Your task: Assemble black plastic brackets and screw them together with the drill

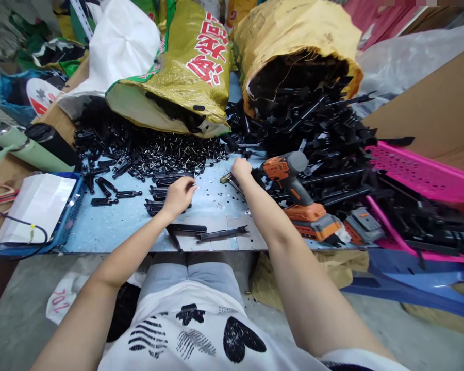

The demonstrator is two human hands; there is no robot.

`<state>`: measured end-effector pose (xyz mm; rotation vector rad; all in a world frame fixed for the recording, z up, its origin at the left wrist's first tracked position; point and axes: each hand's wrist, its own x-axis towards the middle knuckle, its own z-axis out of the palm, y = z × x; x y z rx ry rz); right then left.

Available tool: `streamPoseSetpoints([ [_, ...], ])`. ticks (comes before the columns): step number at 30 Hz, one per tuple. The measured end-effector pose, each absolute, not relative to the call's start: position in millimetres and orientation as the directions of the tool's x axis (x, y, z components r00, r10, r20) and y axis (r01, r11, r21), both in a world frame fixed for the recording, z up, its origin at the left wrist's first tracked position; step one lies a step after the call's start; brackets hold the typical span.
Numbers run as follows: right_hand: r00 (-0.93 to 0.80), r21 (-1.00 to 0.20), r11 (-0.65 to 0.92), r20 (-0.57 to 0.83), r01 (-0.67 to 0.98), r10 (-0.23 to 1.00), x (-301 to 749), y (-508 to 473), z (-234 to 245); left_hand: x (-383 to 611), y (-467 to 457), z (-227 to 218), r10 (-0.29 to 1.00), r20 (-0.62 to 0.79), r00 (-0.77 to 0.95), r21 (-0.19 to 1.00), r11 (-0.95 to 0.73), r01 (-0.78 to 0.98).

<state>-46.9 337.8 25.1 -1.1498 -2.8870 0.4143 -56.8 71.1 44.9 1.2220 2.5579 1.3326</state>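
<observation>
My left hand (pixel 179 196) is closed in a pinch above a small stack of black plastic parts (pixel 158 193). Whatever lies between its fingertips is too small to make out. Curled at the edge of the heap of black parts (pixel 317 123), my right hand (pixel 242 169) has its fingers mostly hidden behind the wrist. Just left of it and below lies a brass-coloured metal piece (pixel 226 179). An orange and grey cordless drill (pixel 290 178) rests right of my right forearm. Near the table's front edge lie a long black forked part (pixel 222 234) and a black angled part (pixel 185 228).
Small dark screws (pixel 174 154) are heaped before a yellow-green sack (pixel 185 72). An orange-yellow sack (pixel 297 31) spills black parts. A pink basket (pixel 425 172) stands right, with a spare battery (pixel 363 225) beside it. Left are a blue tray (pixel 71 219) and a green bottle (pixel 27 149).
</observation>
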Motion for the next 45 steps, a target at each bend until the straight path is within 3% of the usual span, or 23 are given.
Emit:
streamPoseSetpoints([
  [3,-0.844,-0.363,0.792,0.027,0.491,0.536,-27,322,27,-37,-2,32,0.421,0.127,-0.898,0.948,0.216,0.235],
  [6,-0.944,-0.581,0.806,0.191,0.112,0.269,24,280,33,-20,-46,5,0.352,-0.043,-0.935,0.980,0.199,0.030],
  [9,-0.983,-0.715,0.695,0.172,-0.081,0.063,74,234,35,-10,-58,-11,0.358,0.052,-0.932,0.946,0.282,0.161],
  [14,-0.992,-0.753,0.658,0.099,-0.023,0.079,109,201,24,-7,-58,0,0.552,0.321,-0.770,0.708,0.401,0.582],
  [18,-0.985,-0.663,0.746,0.160,-0.064,0.058,108,197,18,-4,-57,-1,0.664,0.430,-0.611,0.476,0.408,0.779],
  [22,-0.971,-0.391,0.905,0.225,-0.168,-0.083,111,188,20,-2,-58,-11,0.774,0.454,-0.441,0.230,0.377,0.897],
  [25,-0.937,-0.235,0.934,0.288,-0.270,-0.199,119,181,15,-4,-63,-12,0.806,0.444,-0.392,0.129,0.375,0.918],
  [30,-0.873,-0.281,0.875,0.412,-0.394,-0.261,134,189,-8,0,-51,-6,0.875,0.403,-0.270,0.082,0.259,0.962],
  [33,-0.893,-0.274,0.883,0.357,-0.380,-0.274,139,197,-24,11,-24,-4,0.942,0.247,-0.228,0.132,0.201,0.971],
  [37,-0.915,-0.200,0.922,0.304,-0.333,-0.265,138,206,-37,27,2,-1,0.919,0.080,-0.387,0.184,0.368,0.912],
  [41,-0.897,-0.092,0.903,0.193,-0.420,-0.398,129,222,-34,29,-6,1,0.949,0.065,-0.309,0.127,0.300,0.945],
  [45,-0.956,0.010,0.961,0.104,-0.276,-0.276,120,228,-22,18,-20,-3,0.959,0.105,-0.262,0.019,0.261,0.965],
])
